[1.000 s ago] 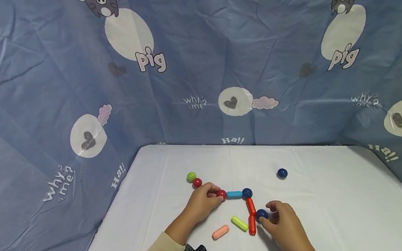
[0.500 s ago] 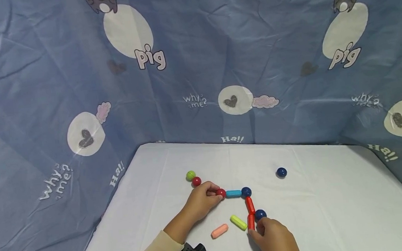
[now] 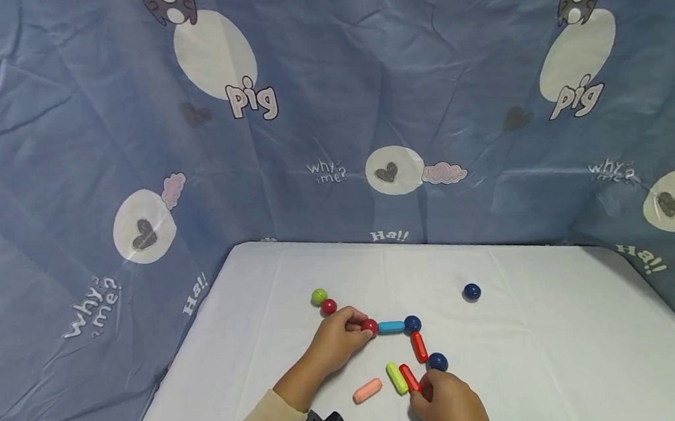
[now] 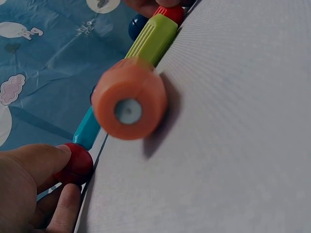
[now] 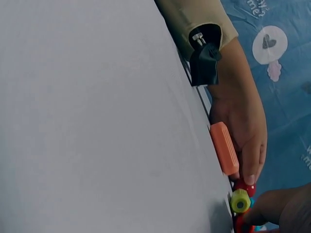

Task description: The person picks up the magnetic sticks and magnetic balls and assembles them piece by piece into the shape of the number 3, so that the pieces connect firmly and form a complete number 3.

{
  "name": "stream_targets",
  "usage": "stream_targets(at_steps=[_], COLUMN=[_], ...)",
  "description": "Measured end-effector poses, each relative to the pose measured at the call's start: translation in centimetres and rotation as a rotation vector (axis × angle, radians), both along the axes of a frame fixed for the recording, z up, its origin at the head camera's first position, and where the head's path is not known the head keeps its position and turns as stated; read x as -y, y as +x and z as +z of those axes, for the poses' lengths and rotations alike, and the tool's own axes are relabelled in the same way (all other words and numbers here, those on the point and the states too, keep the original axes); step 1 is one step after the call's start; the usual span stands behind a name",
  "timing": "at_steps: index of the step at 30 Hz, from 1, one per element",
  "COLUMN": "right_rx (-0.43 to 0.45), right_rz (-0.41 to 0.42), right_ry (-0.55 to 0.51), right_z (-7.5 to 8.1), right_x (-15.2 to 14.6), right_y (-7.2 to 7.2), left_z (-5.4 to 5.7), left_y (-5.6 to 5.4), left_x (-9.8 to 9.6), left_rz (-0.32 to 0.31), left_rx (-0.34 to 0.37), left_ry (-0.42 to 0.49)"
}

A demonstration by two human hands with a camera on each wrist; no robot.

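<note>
My left hand [image 3: 334,340] pinches a red ball [image 3: 370,327] between thumb and fingers. From that ball a chain runs right: a light-blue rod [image 3: 391,327], a dark blue ball [image 3: 412,324], a red rod [image 3: 420,347] angling toward me, then another dark blue ball [image 3: 437,362]. My right hand [image 3: 455,405] pinches the near end of a second red rod [image 3: 409,377], apart from the chain. Close along its left side lies a yellow-green rod [image 3: 396,378]. A salmon-orange rod [image 3: 367,390] lies further left; its end in the left wrist view shows a round metal disc [image 4: 128,111].
A green ball [image 3: 319,296] and another red ball [image 3: 328,307] sit together behind my left hand. A lone dark blue ball [image 3: 471,292] rests at the back right. White cloth [image 3: 563,351] covers the table, and a blue printed curtain [image 3: 319,132] hangs behind.
My right hand has gone from the near dark blue ball to the lower red rod and drawn it left, away from the chain. The yellow-green rod has turned slightly. My left hand keeps its place.
</note>
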State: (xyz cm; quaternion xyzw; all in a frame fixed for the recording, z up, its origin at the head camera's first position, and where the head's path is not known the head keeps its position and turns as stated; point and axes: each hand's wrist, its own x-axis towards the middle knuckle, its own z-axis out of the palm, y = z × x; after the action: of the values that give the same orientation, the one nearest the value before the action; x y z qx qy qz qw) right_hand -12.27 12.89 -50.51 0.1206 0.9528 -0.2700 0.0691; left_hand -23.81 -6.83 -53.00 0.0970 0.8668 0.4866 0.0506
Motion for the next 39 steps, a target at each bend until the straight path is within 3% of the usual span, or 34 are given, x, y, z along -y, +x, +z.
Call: stream_targets(at_steps=[6,12,14,22,33,39], right_rx=[-0.024,-0.208,-0.233,-0.110,-0.093,-0.086], right_rz=[-0.014,-0.100,-0.115,-0.077,0.023,0.026], right_ry=[-0.014,-0.070,-0.079,-0.113,-0.156,-0.178], right_z=[0.3,1.2,1.4,0.5,0.3,-0.2], right_x=[0.0,-2.1,-3.0,-4.3,-4.0,-3.9], right_y=[0.1,-0.3,-0.6,-2.3,-1.8,-1.6], left_z=[0.0,-0.1,-0.1,-0.1,-0.1,-0.1], left_y=[-0.1,0.1,0.1,0.1,0.0,-0.1], left_x=[-0.1,-0.3,-0.2,-0.1,0.0,-0.1], left_rz=[0.001,0.012,0.011,0.009,0.021,0.009], left_rx=[-0.001,0.002,-0.003,-0.005,-0.006,-0.005], left_ry=[0.011,0.007,0.005,0.004,-0.005,-0.017])
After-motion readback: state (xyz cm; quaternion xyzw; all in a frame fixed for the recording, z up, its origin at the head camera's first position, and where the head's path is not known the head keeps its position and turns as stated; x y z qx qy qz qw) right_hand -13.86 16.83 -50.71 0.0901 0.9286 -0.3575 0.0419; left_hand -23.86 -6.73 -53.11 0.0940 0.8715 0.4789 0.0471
